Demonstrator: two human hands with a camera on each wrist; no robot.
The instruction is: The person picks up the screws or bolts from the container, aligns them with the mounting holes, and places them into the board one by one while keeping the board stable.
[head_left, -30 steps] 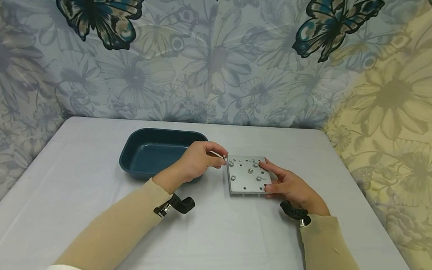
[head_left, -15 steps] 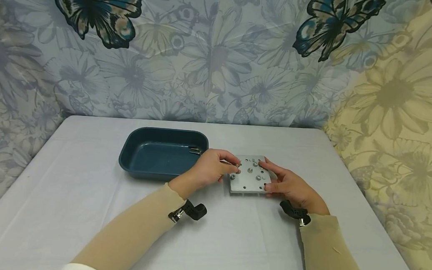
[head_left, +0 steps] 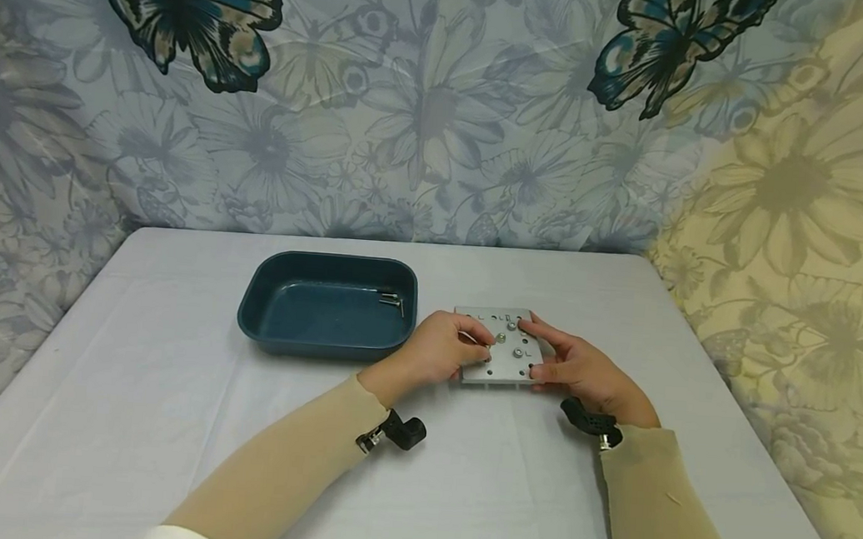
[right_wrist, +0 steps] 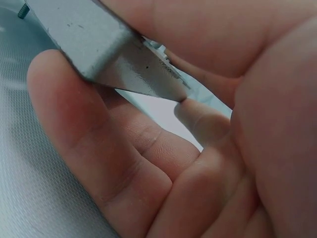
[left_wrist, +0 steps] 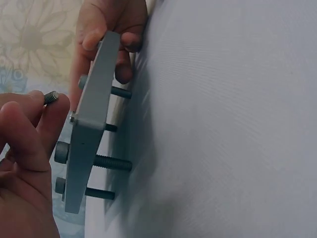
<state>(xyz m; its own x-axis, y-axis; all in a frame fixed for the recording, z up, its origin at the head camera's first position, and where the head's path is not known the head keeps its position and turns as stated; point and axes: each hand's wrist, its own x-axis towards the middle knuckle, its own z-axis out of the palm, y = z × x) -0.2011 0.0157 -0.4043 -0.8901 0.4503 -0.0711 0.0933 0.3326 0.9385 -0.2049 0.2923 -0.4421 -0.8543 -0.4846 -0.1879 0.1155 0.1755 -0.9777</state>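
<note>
A silver metal plate point(head_left: 503, 373) with holes and several bolts stands slightly raised over the white table. My right hand point(head_left: 585, 374) grips its right edge, thumb on the top face and fingers beneath, as the right wrist view of the plate point(right_wrist: 81, 32) shows. Over the plate's left part, my left hand point(head_left: 441, 347) pinches a small screw point(left_wrist: 51, 97) between thumb and fingers. The screw's threaded end shows in the left wrist view, apart from the plate's face; its head is hidden by the fingers. Seated bolts point(left_wrist: 113, 162) poke out through the underside.
Left of the plate stands a dark teal tray point(head_left: 321, 350), with a few loose screws point(head_left: 393, 301) lying at its right end. A patterned butterfly cloth point(head_left: 426, 135) hangs behind the white table point(head_left: 506, 492).
My left hand has moved right and down from the tray's side to over the plate, carrying the screw. The tray's screws have come into view. My right hand keeps its hold.
</note>
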